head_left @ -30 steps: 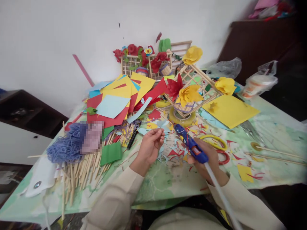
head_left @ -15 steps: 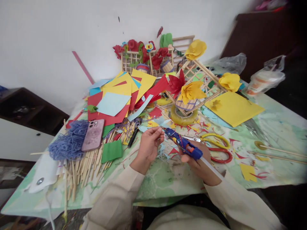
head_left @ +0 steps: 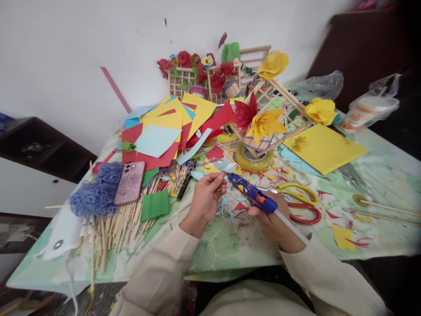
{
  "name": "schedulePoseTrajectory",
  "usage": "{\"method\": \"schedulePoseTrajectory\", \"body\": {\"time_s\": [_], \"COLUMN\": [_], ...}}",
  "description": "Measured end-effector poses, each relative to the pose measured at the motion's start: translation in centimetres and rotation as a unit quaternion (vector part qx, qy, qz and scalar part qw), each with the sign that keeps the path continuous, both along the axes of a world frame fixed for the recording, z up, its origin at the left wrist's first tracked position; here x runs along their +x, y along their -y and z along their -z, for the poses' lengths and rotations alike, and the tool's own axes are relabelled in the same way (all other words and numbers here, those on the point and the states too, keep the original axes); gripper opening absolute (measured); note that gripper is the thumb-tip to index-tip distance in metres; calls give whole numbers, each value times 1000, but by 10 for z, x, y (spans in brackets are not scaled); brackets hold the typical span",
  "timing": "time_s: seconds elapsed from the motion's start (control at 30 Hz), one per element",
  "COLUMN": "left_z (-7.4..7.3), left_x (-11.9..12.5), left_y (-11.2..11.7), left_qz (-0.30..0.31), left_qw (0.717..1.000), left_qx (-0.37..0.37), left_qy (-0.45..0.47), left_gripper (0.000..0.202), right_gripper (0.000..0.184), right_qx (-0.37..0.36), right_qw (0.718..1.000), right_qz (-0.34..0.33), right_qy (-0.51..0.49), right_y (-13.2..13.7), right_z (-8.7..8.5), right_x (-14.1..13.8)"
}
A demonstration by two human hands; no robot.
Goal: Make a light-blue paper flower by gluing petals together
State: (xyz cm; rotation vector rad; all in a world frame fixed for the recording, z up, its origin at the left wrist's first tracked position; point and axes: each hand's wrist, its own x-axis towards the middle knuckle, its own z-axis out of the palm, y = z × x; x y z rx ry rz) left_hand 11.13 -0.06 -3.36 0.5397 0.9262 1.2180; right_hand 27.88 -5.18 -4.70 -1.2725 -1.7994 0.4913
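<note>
My right hand is wrapped round a blue glue gun with a white glue stick jutting from its back. Its nozzle points left and almost touches my left hand. The left fingers are pinched on a small light-blue paper piece held just above the table. Paper scraps in red, blue and yellow lie right under both hands.
Scissors with yellow and red handles lie right of the gun, a tape roll behind it. Coloured paper sheets, wooden sticks, blue yarn, a pink phone lie left. Stick frames with paper flowers stand behind.
The glue gun has swung left and its nozzle has closed in on the paper piece in my left hand. The left hand has barely moved.
</note>
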Motion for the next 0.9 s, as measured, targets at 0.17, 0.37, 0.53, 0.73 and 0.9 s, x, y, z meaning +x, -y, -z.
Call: {"method": "schedulePoseTrajectory", "body": {"time_s": [0.17, 0.37, 0.53, 0.73, 0.9], "left_z": [1, 1, 2, 1, 0], "left_x": [0, 0, -1, -1, -3], "left_y": [-1, 0, 1, 2, 1], "left_qz": [-5, 0, 7, 2, -12], "left_qw": [1000, 1000, 1000, 1000, 1000], "left_qx": [7, 2, -1, -3, 5], "left_qy": [8, 3, 2, 6, 10], "left_gripper": [29, 29, 30, 29, 27], "right_gripper": [64, 65, 64, 63, 61], "right_qx": [-6, 16, 26, 20, 22], "right_qw": [1000, 999, 998, 997, 997], "right_qz": [-4, 15, 29, 36, 29], "right_qy": [1, 36, 55, 69, 75], "right_y": [-2, -2, -3, -5, -4], "right_z": [3, 2, 2, 6, 4], "right_x": [-1, -2, -1, 1, 0]}}
